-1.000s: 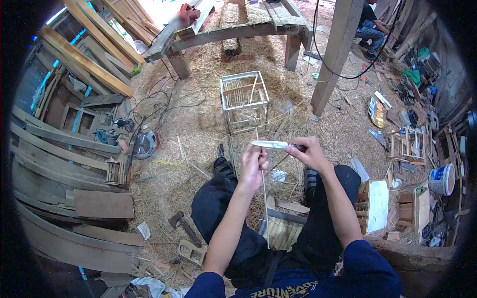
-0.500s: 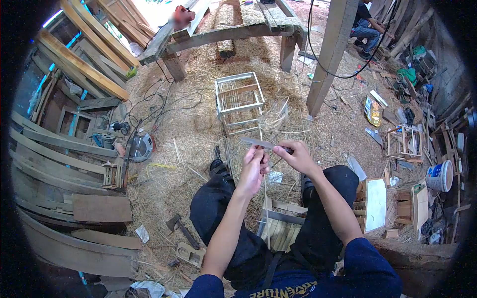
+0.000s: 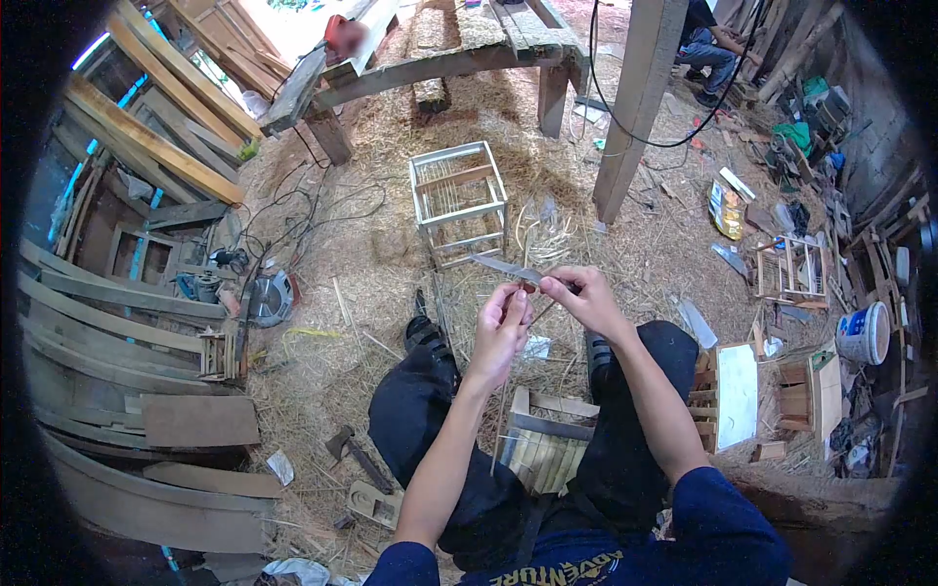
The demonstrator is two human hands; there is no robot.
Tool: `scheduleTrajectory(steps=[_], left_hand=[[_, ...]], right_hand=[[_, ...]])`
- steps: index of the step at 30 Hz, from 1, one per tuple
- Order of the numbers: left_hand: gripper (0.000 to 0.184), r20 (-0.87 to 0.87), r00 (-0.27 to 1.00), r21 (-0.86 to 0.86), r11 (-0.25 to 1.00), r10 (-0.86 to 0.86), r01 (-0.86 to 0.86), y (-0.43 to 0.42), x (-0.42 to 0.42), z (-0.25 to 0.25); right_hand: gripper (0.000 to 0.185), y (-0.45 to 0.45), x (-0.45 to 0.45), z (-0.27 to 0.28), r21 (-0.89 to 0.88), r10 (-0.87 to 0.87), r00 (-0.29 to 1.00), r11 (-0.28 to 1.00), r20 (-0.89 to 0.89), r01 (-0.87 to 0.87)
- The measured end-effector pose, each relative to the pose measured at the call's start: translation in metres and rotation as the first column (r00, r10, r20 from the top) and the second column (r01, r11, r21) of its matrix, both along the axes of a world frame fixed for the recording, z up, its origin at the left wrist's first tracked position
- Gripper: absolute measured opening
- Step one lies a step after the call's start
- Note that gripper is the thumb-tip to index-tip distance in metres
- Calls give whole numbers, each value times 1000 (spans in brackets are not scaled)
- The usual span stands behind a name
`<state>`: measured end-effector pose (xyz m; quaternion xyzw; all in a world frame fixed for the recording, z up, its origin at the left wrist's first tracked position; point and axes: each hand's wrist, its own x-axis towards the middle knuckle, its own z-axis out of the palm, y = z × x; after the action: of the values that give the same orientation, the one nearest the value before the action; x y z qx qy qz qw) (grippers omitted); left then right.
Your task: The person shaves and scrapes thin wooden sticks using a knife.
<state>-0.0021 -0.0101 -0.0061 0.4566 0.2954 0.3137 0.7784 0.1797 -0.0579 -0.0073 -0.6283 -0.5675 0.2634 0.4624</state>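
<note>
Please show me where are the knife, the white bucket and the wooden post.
Knife [image 3: 503, 267]: current head view, on the blade.
White bucket [image 3: 855, 336]: same view, on the side wall.
Wooden post [image 3: 622, 176]: same view, on the lower part.

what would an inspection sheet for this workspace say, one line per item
surface: floor strewn with pale shavings
job's things: knife, blade bare; thin strip hanging below the hands
clutter: hatchet-like tool by the left leg, saw at far left, bucket at right
hands: left hand pinches the strip; right hand holds the knife, blade close to the left fingers
cables: tangled cords on the floor; black cable looping near the post
surroundings: workbench ahead; seated or crouching person, upper right
</note>
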Motion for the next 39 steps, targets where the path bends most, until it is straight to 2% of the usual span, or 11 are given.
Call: scheduleTrajectory(steps=[2, 5, 11, 14, 17, 20, 21, 25, 29, 36, 39], left_hand=[[23, -85, 995, 104, 993, 59, -50, -2, 1, 3], [23, -57, 978, 472, 868, 203, -153, -1, 6, -19], [26, -204, 918, 575, 800, 341, -169, -20, -2, 1], [27, -206, 924, 509, 842, 322, -179, -26, -2, -2], [27, -158, 967, 277, 949, 201, -152, -31, -3, -5], [28, -145, 965, 322, 932, 219, -163, -29, 0, -20], [24, -131, 966, 338, 926, 225, -169, -29, 4, -17], [16, -13, 1000, -241, 971, 0, -3, -19, 6, -6], [15, 250, 966, -401, 900, -70, 169, -4, 6, -7], [25, 130, 989, -240, 965, -75, 104, 3, 4, 5], [24, -36, 999, -30, 999, -13, 12, -2, 6, 4]], right_hand=[[36, 1, 4, -4, 7, 13, 1000, 1000, 5, -13], [35, 1, 9, -5, 41, 38, 999, 998, -6, -38], [33, 2, 8, -8, 138, 13, 997, 990, 73, -23], [34, -1, 15, -18, 154, -40, 987, 988, 153, 16], [36, 3, 27, -20, 162, -109, 938, 985, 329, 57], [35, -4, 22, -22, 202, -160, 902, 976, 401, 84], [34, -10, 19, -19, 167, -140, 929, 982, 343, 86], [42, -14, 30, -41, -29, -38, 998, 999, -49, 37], [42, -4, 27, -43, -85, 57, 943, 992, -327, -89], [37, -3, 10, -28, -45, 123, 963, 990, -242, -137], [33, 0, 6, -26, 35, 96, 982, 995, -161, -92]])
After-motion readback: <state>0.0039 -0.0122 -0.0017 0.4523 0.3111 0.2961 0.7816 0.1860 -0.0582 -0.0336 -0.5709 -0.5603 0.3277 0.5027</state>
